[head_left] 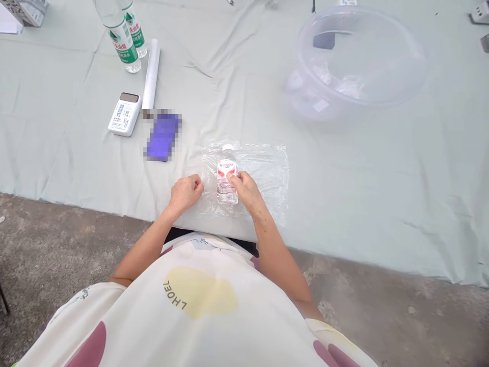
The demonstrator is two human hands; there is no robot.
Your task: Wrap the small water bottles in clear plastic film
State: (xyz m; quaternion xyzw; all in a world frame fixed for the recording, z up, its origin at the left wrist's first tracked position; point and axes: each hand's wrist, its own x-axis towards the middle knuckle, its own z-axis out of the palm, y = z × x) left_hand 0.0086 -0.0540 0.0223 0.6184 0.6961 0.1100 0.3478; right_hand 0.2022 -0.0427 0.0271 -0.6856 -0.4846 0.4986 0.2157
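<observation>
A small clear bottle (226,176) with a white cap and a red-and-white label lies on a sheet of clear plastic film (267,173) spread on the pale green cloth near the table's front edge. My right hand (246,191) is closed around the bottle's right side. To the left of the bottle, my left hand (186,192) is closed in a pinch on the left edge of the plastic film.
A large clear plastic basin (359,56) sits at the back right. At the back left stand two water bottles (126,35), with a white roll (151,74), a white box-like device (124,113) and a blurred purple object (163,136) nearby. Concrete floor lies below the cloth's edge.
</observation>
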